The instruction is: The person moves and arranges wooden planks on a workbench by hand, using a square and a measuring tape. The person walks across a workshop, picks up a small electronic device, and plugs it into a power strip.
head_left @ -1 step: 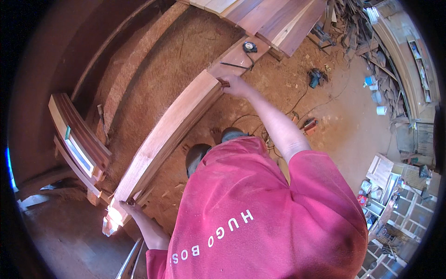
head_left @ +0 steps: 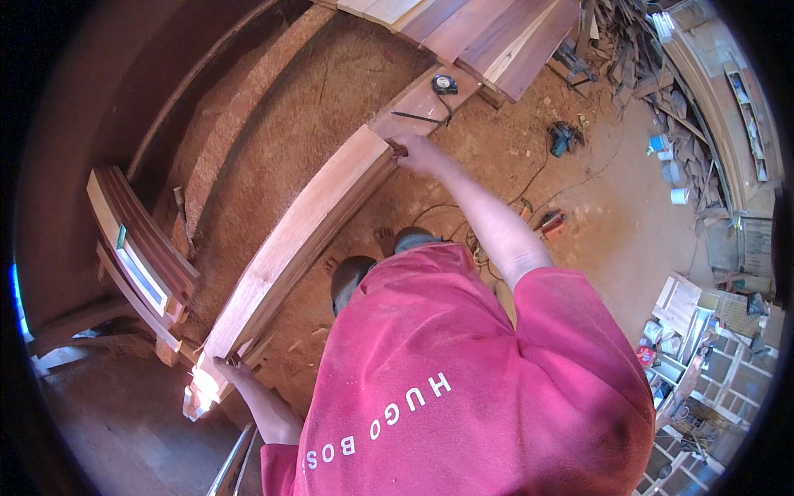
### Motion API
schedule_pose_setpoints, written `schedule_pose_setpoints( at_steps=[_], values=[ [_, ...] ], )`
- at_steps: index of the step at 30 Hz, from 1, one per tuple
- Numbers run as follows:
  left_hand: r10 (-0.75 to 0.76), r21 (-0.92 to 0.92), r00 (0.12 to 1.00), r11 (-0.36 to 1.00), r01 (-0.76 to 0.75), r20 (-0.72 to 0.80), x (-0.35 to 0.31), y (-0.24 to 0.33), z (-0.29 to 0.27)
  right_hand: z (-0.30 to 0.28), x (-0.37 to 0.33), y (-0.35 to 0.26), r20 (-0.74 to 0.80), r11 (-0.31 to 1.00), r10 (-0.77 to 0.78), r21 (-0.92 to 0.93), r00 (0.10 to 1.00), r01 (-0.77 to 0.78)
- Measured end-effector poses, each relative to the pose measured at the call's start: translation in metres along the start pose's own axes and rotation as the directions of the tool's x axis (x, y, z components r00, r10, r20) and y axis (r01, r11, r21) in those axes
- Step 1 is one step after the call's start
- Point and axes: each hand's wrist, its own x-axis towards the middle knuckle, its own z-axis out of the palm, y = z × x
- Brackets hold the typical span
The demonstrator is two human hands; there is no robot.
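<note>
A thick, pale reddish wooden beam (head_left: 289,223) stretches diagonally in front of me, its outline bent by the lens. My right hand (head_left: 416,155) closes on its far end, fingers curled at the corner. Near the other end, my left hand (head_left: 236,369) grips the side edge, thumb toward the top; its remaining fingers are partly hidden. Beneath the beam and past its far end runs a board (head_left: 405,107). On that board lie a dark pencil (head_left: 418,116) and a black tape measure (head_left: 444,83). Bright sunlight falls on the near-left end.
Several planks (head_left: 471,33) lie at the top. Stacked boards (head_left: 141,240) stand at left beside a hammer-like tool (head_left: 183,219). A power tool (head_left: 564,138), cords and an orange tool (head_left: 550,223) are on the dusty floor. Scrap wood (head_left: 662,83) is piled at right.
</note>
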Motion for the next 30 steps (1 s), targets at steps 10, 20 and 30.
schedule_pose_setpoints(
  at_steps=[10, 20, 30],
  values=[
    [-0.047, 0.065, 0.991, 0.997, 0.039, 0.123, 0.008, 0.007, -0.004, -0.004, -0.006, -0.008, -0.168, 0.982, -0.099, -0.179, 0.981, 0.068],
    [0.018, 0.121, 0.976, 0.992, -0.045, 0.216, 0.018, -0.027, -0.031, 0.007, 0.006, 0.008, -0.085, 0.976, 0.078, -0.197, 0.993, -0.093],
    [-0.036, -0.034, 0.999, 0.999, 0.036, 0.005, -0.017, -0.023, -0.015, 0.0, 0.003, 0.001, -0.029, 0.92, -0.086, -0.386, 0.996, 0.068]
  ],
)
